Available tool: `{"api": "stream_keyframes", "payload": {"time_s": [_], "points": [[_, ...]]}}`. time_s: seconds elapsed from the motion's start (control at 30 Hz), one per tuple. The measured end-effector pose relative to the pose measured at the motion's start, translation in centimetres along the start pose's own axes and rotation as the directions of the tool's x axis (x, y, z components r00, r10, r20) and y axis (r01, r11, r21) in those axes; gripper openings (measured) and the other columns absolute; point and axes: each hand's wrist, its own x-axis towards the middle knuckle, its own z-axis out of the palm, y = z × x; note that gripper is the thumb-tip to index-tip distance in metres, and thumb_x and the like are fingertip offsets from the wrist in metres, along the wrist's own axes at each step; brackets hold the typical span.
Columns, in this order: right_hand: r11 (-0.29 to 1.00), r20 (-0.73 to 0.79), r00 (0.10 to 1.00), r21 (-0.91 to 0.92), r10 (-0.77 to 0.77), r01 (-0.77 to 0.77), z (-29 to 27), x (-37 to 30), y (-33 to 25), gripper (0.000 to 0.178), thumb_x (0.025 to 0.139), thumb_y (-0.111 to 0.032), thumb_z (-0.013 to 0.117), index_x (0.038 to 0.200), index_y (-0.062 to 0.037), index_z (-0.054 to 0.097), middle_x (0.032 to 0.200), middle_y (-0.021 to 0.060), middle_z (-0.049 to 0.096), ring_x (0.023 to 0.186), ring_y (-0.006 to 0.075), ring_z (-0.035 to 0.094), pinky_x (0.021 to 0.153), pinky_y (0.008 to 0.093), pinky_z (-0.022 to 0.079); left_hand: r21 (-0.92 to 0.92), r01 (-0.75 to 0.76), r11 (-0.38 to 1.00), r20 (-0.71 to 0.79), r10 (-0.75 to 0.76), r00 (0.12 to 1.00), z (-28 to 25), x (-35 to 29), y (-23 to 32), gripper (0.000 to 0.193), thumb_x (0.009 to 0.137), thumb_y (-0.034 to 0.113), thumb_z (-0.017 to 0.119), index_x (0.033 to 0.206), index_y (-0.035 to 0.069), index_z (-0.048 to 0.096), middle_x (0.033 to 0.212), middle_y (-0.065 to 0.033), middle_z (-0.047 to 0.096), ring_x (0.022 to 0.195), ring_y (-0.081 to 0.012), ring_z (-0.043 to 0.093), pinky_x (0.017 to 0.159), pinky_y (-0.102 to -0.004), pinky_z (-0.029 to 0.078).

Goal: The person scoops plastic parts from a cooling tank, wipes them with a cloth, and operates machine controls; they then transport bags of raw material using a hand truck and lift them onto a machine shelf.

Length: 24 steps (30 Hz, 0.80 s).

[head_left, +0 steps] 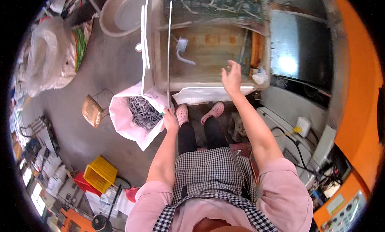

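My left hand (171, 120) is closed round the lower end of a long thin metal rod (169, 59), right at the rim of a white sack (120, 107). Many small grey stick-like pieces (145, 113) fill the sack. Away from me the rod reaches over the left part of a wide tank (224, 73) that looks filled with murky water. Over the tank's near right part, my right hand (232, 77) has its fingers apart and holds nothing. A small pale piece with a curved tail (182, 45) shows in the tank, slightly blurred.
Green mesh with pale branching pieces (216, 5) lies at the tank's far end. A crumpled clear plastic bag (260, 76) sits on its near right corner. Left are a large round basin (122, 13), a brown package (92, 111) and a yellow crate (101, 174). Orange machinery (359, 91) stands right.
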Motion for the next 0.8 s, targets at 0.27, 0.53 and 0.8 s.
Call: {"api": "stream_keyframes", "payload": {"time_s": [0.27,0.53,0.8], "points": [[0.967,0.339,0.941,-0.232,-0.018,0.102,22.3,9.1,2.5,0.044,0.074,-0.008,0.058,0.116,-0.0058,0.045,0.108,0.0208,0.049,0.105,0.0373,0.047,0.086,0.0443,0.042,-0.127,0.188,0.974,-0.146,-0.206,0.968,7.5,5.8,-2.3,0.028,0.091,0.022,0.043,0.095,-0.005,0.041,0.091,-0.0312,0.053,0.085,-0.0450,0.054,0.072,-0.0500,0.042],[0.820,-0.005,0.837,0.204,0.547,-0.535,37.1,17.8,5.2,0.045,0.067,-0.009,0.067,0.106,0.0050,0.051,0.099,0.0193,0.061,0.092,0.0247,0.060,0.073,0.0357,0.049,-0.314,0.239,0.919,-0.108,-0.285,0.952,9.7,7.9,-3.3,0.023,0.089,0.015,0.048,0.093,-0.006,0.040,0.085,-0.0301,0.051,0.082,-0.0450,0.050,0.073,-0.0483,0.037],[0.825,0.042,0.842,0.182,0.537,-0.535,36.2,16.6,6.6,0.026,0.067,-0.010,0.068,0.091,-0.0015,0.063,0.094,0.0158,0.063,0.093,0.0247,0.059,0.081,0.0363,0.046,-0.277,0.170,0.946,-0.147,-0.217,0.965,10.5,8.7,-4.9,0.021,0.089,0.013,0.048,0.090,-0.006,0.039,0.081,-0.0288,0.050,0.081,-0.0447,0.050,0.072,-0.0487,0.037]]}}
